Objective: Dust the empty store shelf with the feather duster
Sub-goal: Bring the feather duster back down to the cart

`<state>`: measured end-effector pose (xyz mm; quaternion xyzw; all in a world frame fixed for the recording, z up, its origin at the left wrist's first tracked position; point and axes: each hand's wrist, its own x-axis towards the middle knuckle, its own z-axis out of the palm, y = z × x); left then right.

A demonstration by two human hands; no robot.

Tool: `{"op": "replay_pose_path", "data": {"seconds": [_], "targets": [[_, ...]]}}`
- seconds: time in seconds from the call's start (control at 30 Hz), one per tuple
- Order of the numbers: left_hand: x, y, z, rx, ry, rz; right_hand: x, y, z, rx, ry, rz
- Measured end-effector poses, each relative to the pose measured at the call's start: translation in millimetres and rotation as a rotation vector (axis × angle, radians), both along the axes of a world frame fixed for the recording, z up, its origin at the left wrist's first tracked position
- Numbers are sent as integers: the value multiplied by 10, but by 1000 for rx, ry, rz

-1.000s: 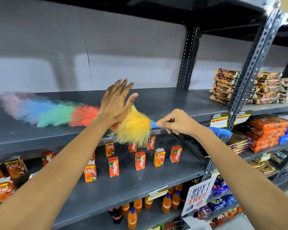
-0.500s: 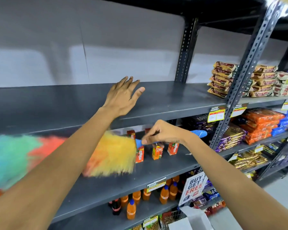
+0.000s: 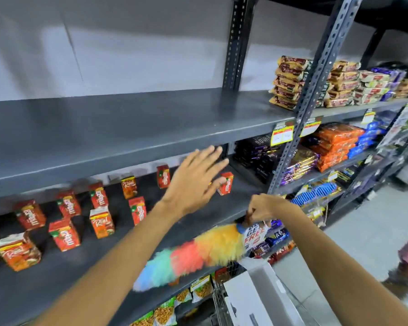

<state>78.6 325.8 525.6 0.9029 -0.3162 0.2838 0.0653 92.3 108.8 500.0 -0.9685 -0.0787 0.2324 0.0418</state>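
Note:
The empty grey shelf (image 3: 127, 128) runs across the upper middle of the head view. My right hand (image 3: 265, 207) is closed around the blue handle of the rainbow feather duster (image 3: 198, 252), whose fluffy head hangs down and to the left, in front of the lower shelf's edge. My left hand (image 3: 194, 182) hovers flat with fingers spread just below the empty shelf's front lip, in front of the juice cartons, holding nothing. Motion blur softens both hands and the duster.
Small red juice cartons (image 3: 101, 222) stand on the shelf below. Stacked snack packets (image 3: 290, 83) fill the right bay beyond the slotted upright post (image 3: 299, 128). A white box in a wire basket (image 3: 257, 300) sits low right, near a promo sign (image 3: 253, 235).
The duster has dropped off the empty shelf and swung down to the right, below the carton shelf. My left hand has come off the shelf and lowered. The view shifted right and down.

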Motion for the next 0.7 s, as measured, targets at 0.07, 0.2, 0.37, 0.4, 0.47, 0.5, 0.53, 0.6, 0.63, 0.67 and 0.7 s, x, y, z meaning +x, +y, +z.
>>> {"op": "replay_pose_path", "data": {"seconds": [0.07,0.2,0.37,0.4,0.47,0.5,0.53,0.6,0.63,0.67,0.7], "targets": [[-49,-169,-288,7,86,-37,-61,-139,-123,-21,26,-68],[-86,-326,-880,-34,327,21,-275,-456,-421,-104,6,-204],[-65,-406,-1498,87,727,106,-758,-1055,-682,-139,43,-492],[-62,-454,-1605,104,779,110,-868,-1192,-735,-143,41,-562],[-74,-517,-1801,142,850,107,-1062,-1415,-862,-148,37,-674],[-89,-623,-1916,163,887,89,-1175,-1572,-964,-141,39,-735],[-106,-667,-1997,173,916,85,-1261,-1657,-1041,-132,38,-789],[-164,-846,-2191,191,974,80,-1447,-1856,-1252,-109,57,-889],[-196,-909,-2260,204,988,76,-1515,-1903,-1349,-96,64,-926],[-245,-1007,-2362,220,999,62,-1585,-1962,-1484,-88,80,-959],[-283,-1087,-2435,226,994,45,-1628,-1988,-1588,-86,84,-984]]}}
